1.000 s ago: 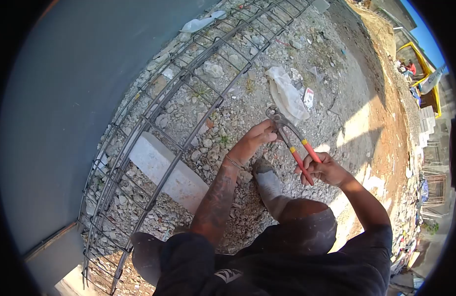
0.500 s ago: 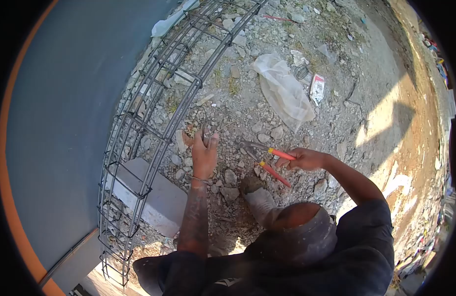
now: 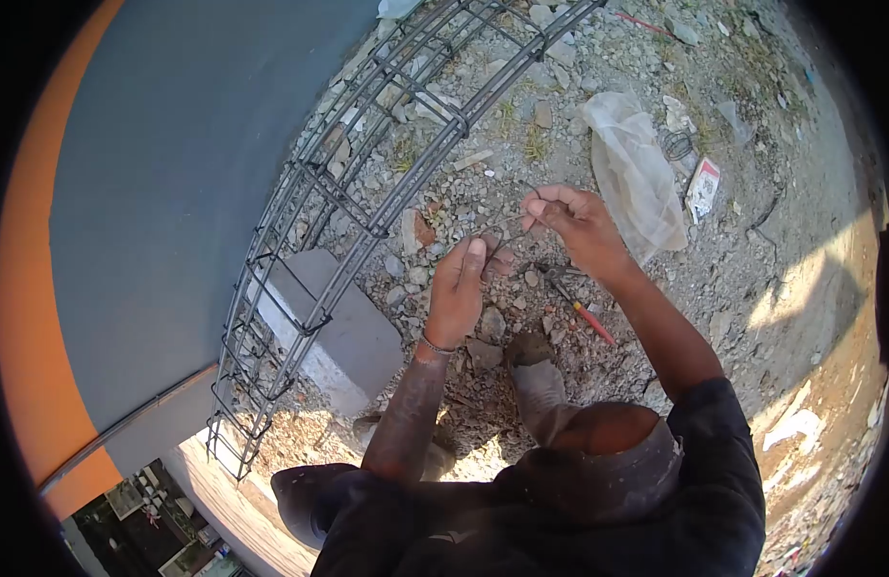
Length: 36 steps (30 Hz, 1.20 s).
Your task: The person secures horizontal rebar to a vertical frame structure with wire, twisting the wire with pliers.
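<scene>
Thin dark wire [image 3: 508, 239] runs between the fingertips of both hands, above the rubble. My left hand [image 3: 456, 296], with a bracelet at its wrist, pinches it between thumb and fingers. Higher and to the right, my right hand [image 3: 581, 229] is closed on the wire too, and a short dark end sticks up past its fingers. Below the right hand, pincers [image 3: 588, 320] with red and yellow handles lie on the stones, their jaws partly in shadow. Left of my hands stands a long rebar cage [image 3: 375, 229] of bars tied with square stirrups.
A concrete block [image 3: 343, 332] lies beneath the cage's near end, next to a grey and orange wall [image 3: 165, 202]. Beyond my right hand are a clear plastic sheet [image 3: 637, 173], a coil of wire [image 3: 676, 146] and a red and white packet [image 3: 702, 188]. Loose stones cover the ground.
My right hand has let go of the pincers, which now lie on the ground, and has moved up to the wire near my left hand. The view has shifted, so the cage appears further right.
</scene>
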Available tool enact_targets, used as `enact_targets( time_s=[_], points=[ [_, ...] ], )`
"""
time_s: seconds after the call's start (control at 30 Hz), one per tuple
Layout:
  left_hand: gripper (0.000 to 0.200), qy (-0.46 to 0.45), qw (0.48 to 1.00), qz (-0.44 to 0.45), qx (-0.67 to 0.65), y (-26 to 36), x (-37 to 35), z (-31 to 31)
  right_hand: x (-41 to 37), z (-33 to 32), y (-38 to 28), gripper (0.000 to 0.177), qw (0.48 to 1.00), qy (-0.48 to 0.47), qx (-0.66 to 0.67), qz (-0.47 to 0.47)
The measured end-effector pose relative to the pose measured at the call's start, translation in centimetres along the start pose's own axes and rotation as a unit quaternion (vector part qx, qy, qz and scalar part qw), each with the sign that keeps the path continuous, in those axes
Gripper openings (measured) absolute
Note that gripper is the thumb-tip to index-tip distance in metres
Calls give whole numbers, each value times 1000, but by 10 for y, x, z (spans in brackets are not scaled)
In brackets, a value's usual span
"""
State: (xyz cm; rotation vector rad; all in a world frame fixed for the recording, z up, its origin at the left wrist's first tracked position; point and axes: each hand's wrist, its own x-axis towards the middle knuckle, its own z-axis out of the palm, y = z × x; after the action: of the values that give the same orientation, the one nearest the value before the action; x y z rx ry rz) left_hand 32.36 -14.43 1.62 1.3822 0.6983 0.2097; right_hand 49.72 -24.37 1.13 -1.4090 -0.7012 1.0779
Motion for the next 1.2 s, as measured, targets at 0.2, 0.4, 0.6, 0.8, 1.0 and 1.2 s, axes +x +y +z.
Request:
enact_targets(
  time_s=[0.2,0.4,0.6,0.8,1.0,1.2],
  points=[
    [38,-25,898,26,-438,-15,6,-1,-6,-24,-5,22,967,171,187,32],
    [88,-314,899,-210,-222,17,37,-26,-20,-37,-23,20,995,75,-68,1],
    [42,-332,891,-311,-6,-11,-5,37,-10,2,-34,20,976,28,-191,-98],
    [22,6,993,-19,120,-33,-59,51,21,49,-11,19,984,153,82,38],
    [31,174,953,5,248,-35,-78,41,43,99,21,19,968,88,208,113],
    [66,368,826,72,421,77,-8,-70,41,78,18,22,955,130,252,92]
  ],
)
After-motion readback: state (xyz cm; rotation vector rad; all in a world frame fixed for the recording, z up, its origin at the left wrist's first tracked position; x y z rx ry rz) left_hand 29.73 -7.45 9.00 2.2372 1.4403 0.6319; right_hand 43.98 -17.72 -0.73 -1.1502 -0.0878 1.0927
